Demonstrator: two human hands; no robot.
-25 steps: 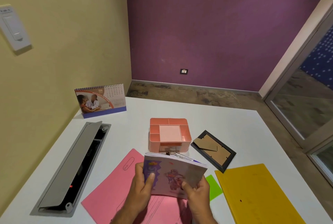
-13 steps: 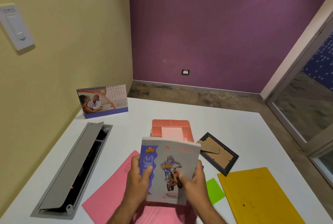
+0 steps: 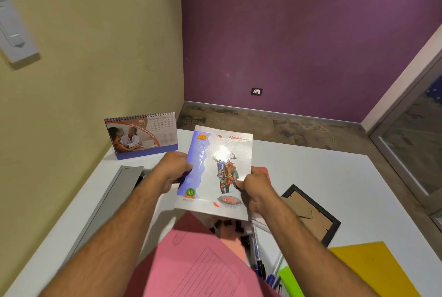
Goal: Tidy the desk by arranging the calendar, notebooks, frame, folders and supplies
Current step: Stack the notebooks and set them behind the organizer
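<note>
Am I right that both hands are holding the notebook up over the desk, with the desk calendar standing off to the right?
Not quite. In the head view the left hand and right hand do hold the notebook over the desk, but the calendar stands to the left, by the yellow wall.

Two bare forearms rise from the lower frame, without sleeves, watch or rings; the left hand (image 3: 173, 170) and right hand (image 3: 257, 188) are ungloved.

A small office: a white desk (image 3: 311, 177) with a built-in cable tray (image 3: 112, 198), a desk calendar (image 3: 142, 135), file folders (image 3: 198, 265) and pens (image 3: 256, 251), beside a glass partition (image 3: 416, 153).
</note>
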